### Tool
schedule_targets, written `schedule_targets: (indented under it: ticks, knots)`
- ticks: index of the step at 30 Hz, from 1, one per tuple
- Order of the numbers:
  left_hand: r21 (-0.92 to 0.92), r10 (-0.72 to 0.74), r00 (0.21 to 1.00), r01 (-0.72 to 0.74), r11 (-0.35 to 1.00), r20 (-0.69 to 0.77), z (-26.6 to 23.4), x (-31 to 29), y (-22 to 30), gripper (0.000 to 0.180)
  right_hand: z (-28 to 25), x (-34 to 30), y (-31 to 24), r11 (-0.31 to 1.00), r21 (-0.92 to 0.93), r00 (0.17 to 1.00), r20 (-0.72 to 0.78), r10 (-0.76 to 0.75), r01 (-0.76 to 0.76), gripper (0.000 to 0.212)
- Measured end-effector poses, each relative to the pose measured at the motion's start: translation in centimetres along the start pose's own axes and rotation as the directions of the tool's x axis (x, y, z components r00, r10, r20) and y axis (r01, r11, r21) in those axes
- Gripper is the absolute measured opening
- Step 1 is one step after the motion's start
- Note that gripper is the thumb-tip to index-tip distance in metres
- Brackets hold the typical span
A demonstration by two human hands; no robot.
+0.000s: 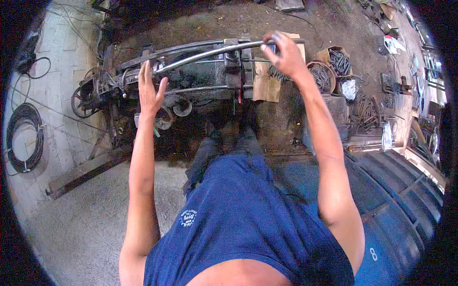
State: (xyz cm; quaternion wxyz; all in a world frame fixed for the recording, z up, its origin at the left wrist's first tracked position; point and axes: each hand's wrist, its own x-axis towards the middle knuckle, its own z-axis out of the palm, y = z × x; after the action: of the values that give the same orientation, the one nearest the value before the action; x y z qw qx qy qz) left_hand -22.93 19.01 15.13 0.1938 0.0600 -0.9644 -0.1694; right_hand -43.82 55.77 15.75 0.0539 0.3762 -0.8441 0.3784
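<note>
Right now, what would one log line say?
left hand: open, by machine; right hand: at metal rod; rod: spans between hands

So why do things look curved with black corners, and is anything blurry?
Head view: the fisheye lens bends straight edges and leaves black corners, so the long metal rod may look bowed partly from that; head view: the right hand looks slightly smeared, probably from motion; head view: grain speckles the navy shirt.

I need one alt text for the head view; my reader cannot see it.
A person's right hand is near the right end of a long metal rod over a dark machine, grip unclear; the open left hand is near the rod's left end. A black coil is at far left.
</note>
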Motion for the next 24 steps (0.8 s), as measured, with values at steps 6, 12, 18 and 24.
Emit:
schedule_targets:
  ticks: [6,12,18,24]
  knots:
    - [0.007,-0.265,0.958,0.266,0.964,0.11,-1.6,-10.5,-5.3,0.068,0.6,0.1,4.7,0.962,-0.263,0.945,0.291,0.15,-0.072,0.04]
    - [-0.026,-0.592,0.803,0.595,0.803,0.07,-6.1,-25.7,-10.2,0.067,2.6,-8.3,-8.3,0.897,-0.29,0.773,0.46,0.437,-0.335,0.037]
    - [-0.157,-0.72,0.689,0.723,0.673,0.089,-9.4,-32.0,-12.8,0.063,15.1,4.4,-12.1,0.465,0.218,0.487,0.633,0.602,-0.858,0.031]
    - [-0.298,-0.714,0.7,0.682,0.668,0.004,-11.8,-31.1,-17.4,0.063,17.0,21.2,-2.6,0.557,0.777,0.75,-0.174,0.638,-0.294,0.02]
